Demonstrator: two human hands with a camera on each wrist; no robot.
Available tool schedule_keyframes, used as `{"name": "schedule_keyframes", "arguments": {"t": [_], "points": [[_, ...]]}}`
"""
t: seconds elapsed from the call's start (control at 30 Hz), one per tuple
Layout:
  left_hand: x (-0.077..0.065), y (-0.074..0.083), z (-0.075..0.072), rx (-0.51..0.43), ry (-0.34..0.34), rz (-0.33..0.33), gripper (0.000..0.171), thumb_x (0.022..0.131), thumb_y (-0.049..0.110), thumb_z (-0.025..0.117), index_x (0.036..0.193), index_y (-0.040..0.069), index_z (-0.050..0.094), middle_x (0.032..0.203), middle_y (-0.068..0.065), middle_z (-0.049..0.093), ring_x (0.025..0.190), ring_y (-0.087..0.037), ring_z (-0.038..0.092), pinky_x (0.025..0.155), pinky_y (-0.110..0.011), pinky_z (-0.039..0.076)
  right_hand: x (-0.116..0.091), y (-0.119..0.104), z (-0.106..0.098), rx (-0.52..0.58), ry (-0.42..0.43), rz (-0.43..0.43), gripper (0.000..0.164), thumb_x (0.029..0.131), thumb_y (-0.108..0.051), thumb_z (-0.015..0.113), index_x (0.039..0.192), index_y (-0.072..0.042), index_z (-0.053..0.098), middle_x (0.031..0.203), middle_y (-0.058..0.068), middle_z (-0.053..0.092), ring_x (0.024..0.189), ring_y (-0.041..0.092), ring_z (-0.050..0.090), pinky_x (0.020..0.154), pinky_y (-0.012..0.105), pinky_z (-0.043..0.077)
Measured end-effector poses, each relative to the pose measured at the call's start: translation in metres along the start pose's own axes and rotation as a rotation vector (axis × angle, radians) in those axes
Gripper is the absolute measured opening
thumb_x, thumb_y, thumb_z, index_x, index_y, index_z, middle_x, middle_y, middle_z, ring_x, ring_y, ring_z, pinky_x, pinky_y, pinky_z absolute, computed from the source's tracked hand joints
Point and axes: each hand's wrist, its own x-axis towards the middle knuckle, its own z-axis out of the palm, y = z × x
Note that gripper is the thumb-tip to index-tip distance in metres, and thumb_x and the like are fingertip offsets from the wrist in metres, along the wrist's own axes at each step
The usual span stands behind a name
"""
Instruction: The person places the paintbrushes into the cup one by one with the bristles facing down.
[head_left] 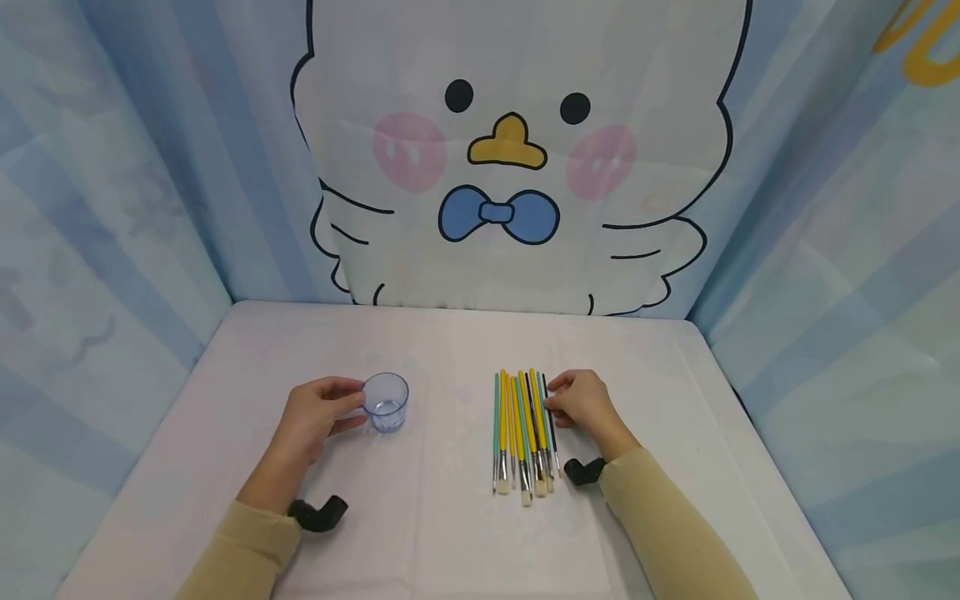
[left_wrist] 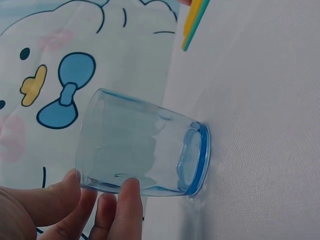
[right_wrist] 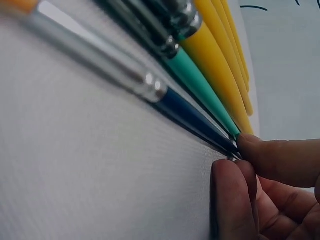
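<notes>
A clear bluish plastic cup [head_left: 386,403] stands upright on the table, its thick blue base [left_wrist: 201,159] against the cloth. My left hand [head_left: 322,414] holds the cup at its left side, thumb and fingertips against the wall near the rim. To the right lies a row of several paintbrushes [head_left: 522,425] with yellow, green and dark handles, bristles toward me. At the row's right end my right hand [head_left: 588,404] pinches the handle tip of a dark blue paintbrush [right_wrist: 192,120] between thumb and fingers. A green-handled paintbrush [right_wrist: 205,90] lies right beside it.
The table [head_left: 442,542] has a white cloth. Behind it hangs a curtain with a cartoon bird [head_left: 510,167], and blue striped curtains [head_left: 847,275] flank both sides. A black wrist mount [head_left: 318,514] sticks out from each sleeve.
</notes>
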Motion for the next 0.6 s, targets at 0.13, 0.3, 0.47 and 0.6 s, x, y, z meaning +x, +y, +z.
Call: {"name": "schedule_keyframes", "arguments": {"t": [0.13,0.3,0.47,0.6], "points": [[0.0009,0.0007,-0.0011,0.007,-0.001,-0.001,0.039,0.104,0.015,0.073,0.141,0.003,0.066,0.138,-0.019,0.062,0.113,-0.024,0.071,0.087,-0.030,0.069,-0.0008,-0.0033,0.0008,-0.024,0.002,-0.004,0.027,0.092,-0.007,0.085,0.116,-0.006,0.073,0.096,0.011,0.067,0.061,0.015,0.067,0.057,0.026,0.065],[0.0018,0.0002,-0.0016,0.006,-0.008,0.000,0.039,0.104,0.014,0.073,0.141,0.002,0.066,0.138,-0.020,0.062,0.113,-0.025,0.071,0.087,-0.029,0.069,-0.0010,-0.0055,0.0022,-0.064,0.008,-0.002,0.028,0.091,-0.007,0.085,0.116,-0.006,0.072,0.095,0.011,0.070,0.061,0.015,0.066,0.055,0.023,0.063],[0.0028,0.0003,-0.0019,0.002,-0.009,-0.010,0.040,0.104,0.014,0.073,0.141,0.003,0.066,0.139,-0.020,0.061,0.114,-0.026,0.071,0.087,-0.030,0.069,-0.0022,-0.0072,0.0043,-0.117,0.020,-0.032,0.027,0.091,-0.007,0.084,0.115,-0.005,0.072,0.096,0.013,0.072,0.060,0.015,0.065,0.054,0.022,0.060],[0.0036,0.0004,-0.0030,-0.006,-0.011,-0.019,0.040,0.104,0.014,0.073,0.141,0.003,0.065,0.141,-0.020,0.061,0.117,-0.027,0.070,0.088,-0.030,0.069,-0.0035,-0.0099,0.0053,-0.165,0.045,-0.057,0.023,0.091,-0.008,0.083,0.111,-0.004,0.073,0.099,0.014,0.073,0.062,0.014,0.066,0.054,0.021,0.058]]}}
